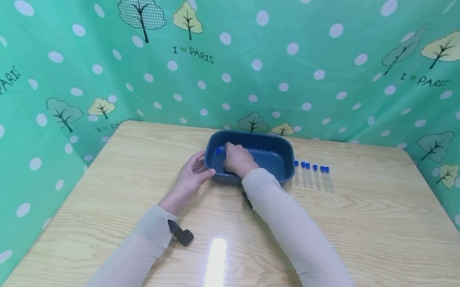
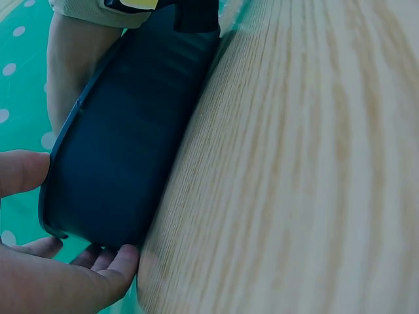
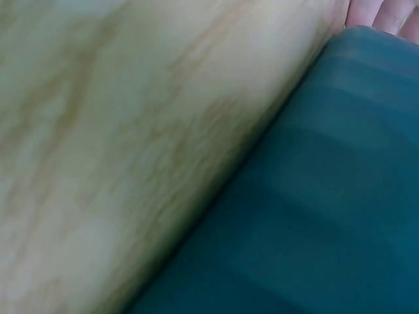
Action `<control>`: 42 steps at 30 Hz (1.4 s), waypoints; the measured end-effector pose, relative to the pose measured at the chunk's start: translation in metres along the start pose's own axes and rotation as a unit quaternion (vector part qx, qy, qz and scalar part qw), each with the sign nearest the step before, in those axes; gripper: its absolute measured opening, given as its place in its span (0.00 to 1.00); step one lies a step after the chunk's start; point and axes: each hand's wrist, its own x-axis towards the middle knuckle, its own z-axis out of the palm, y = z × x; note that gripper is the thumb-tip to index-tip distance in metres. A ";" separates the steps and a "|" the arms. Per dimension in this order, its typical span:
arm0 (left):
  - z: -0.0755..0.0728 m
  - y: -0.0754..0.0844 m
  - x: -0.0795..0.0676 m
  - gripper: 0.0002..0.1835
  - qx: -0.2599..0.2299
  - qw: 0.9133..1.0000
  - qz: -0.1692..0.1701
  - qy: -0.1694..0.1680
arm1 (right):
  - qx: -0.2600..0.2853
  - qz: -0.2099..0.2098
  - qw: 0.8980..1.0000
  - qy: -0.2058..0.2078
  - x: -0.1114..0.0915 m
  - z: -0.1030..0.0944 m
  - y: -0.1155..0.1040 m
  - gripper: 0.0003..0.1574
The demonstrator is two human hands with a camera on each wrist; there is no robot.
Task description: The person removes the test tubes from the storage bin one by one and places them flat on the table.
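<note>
A dark blue plastic basin (image 1: 251,181) stands on the wooden table. My left hand (image 1: 193,173) holds its near left corner; in the left wrist view the thumb (image 2: 25,171) is on the rim and the fingers are low against the outer wall. Inside the basin, my right hand (image 1: 240,160) reaches down toward the left end, fingers bent downward. Right beside those fingertips, a thin clear tube with a blue cap (image 1: 218,151) lies along the left wall. I cannot tell whether the right fingers hold anything; the back of the hand hides them.
Several clear tubes with blue caps (image 1: 315,168) lie in a row just right of the basin. The pale wooden table (image 1: 123,173) extends on all sides, with a bright light reflection in front. A green dotted curtain (image 1: 256,70) hangs behind the table.
</note>
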 end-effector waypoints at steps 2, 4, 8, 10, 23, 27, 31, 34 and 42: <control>0.000 0.000 0.000 0.38 0.001 1.000 -0.001 0.000 | 0.001 -0.003 1.000 0.000 0.001 0.001 0.000 0.35; 0.000 0.000 0.000 0.38 0.000 1.000 0.000 0.000 | -0.001 -0.007 1.000 0.002 0.001 0.001 0.000 0.35; 0.000 0.000 0.000 0.38 -0.002 1.000 0.001 -0.001 | -0.005 -0.018 1.000 0.008 0.003 0.003 0.001 0.35; 0.000 0.000 0.000 0.38 -0.001 1.000 0.001 0.000 | -0.005 -0.022 1.000 0.011 0.004 0.003 0.001 0.34; 0.001 0.001 0.000 0.38 0.002 1.000 -0.001 -0.001 | 0.000 -0.044 0.997 0.057 -0.002 -0.005 0.002 0.36; 0.001 0.001 0.000 0.39 0.003 1.000 -0.004 0.002 | -0.003 -0.047 0.997 0.060 -0.005 -0.012 0.003 0.37; 0.001 0.001 0.000 0.39 0.000 1.000 -0.004 0.001 | -0.009 -0.054 0.996 0.065 -0.012 -0.020 0.002 0.36; 0.000 0.000 0.000 0.39 -0.001 1.000 -0.003 -0.002 | -0.009 -0.061 0.996 0.071 -0.018 -0.026 0.001 0.35; 0.000 -0.001 0.000 0.39 0.012 1.000 -0.009 0.000 | 0.009 -0.072 0.995 0.073 -0.035 -0.038 0.004 0.33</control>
